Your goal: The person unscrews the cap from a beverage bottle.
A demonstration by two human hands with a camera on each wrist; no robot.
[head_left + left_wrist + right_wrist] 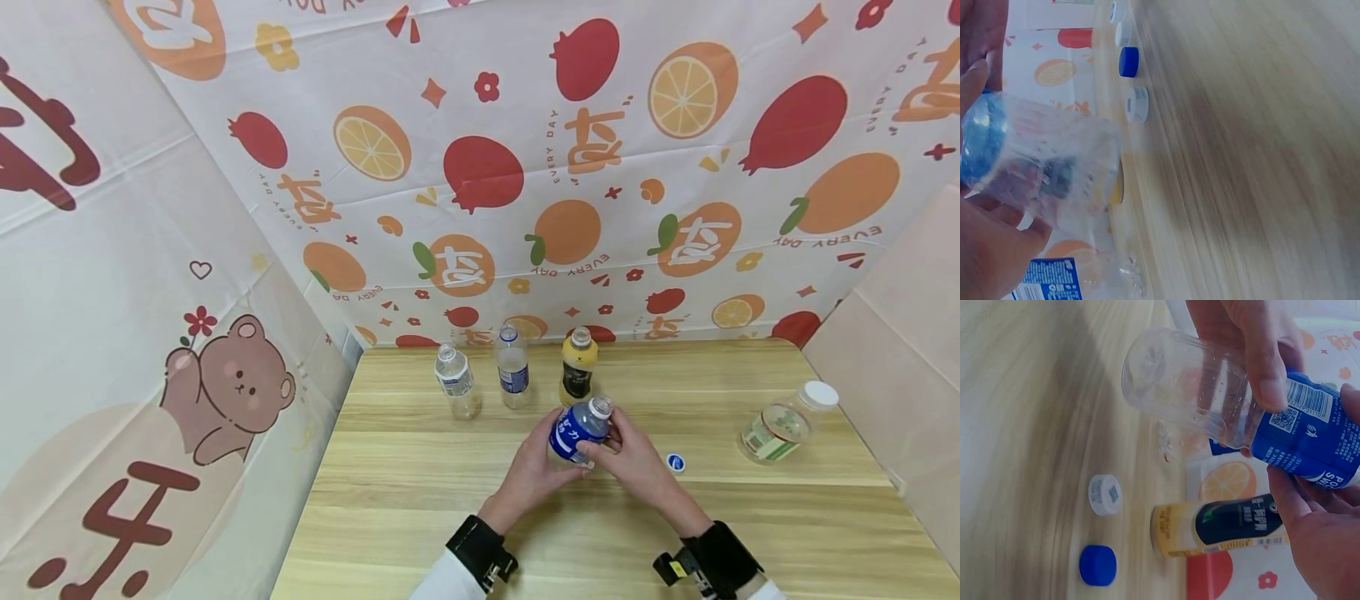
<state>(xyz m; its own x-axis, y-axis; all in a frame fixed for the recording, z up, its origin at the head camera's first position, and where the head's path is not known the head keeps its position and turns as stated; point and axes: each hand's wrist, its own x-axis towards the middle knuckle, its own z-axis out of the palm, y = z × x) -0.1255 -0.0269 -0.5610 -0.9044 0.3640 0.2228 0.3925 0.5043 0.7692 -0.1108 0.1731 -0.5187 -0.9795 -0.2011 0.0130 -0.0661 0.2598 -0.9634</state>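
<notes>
Both hands hold a clear plastic bottle with a blue label and an uncapped neck, lifted in front of the row of bottles. My left hand grips it from the left, its thumb along the label's lower edge in the right wrist view. My right hand has thumb and fingers around the labelled part from the right. In the left wrist view, the bare lower part of the bottle shows between left hand and right hand. The bottle looks drained, with droplets inside.
Behind the hands stand two clear bottles and a yellow bottle, all uncapped. Several caps, including a blue cap and a white cap, lie on the wooden table. A white-lidded jar is at right.
</notes>
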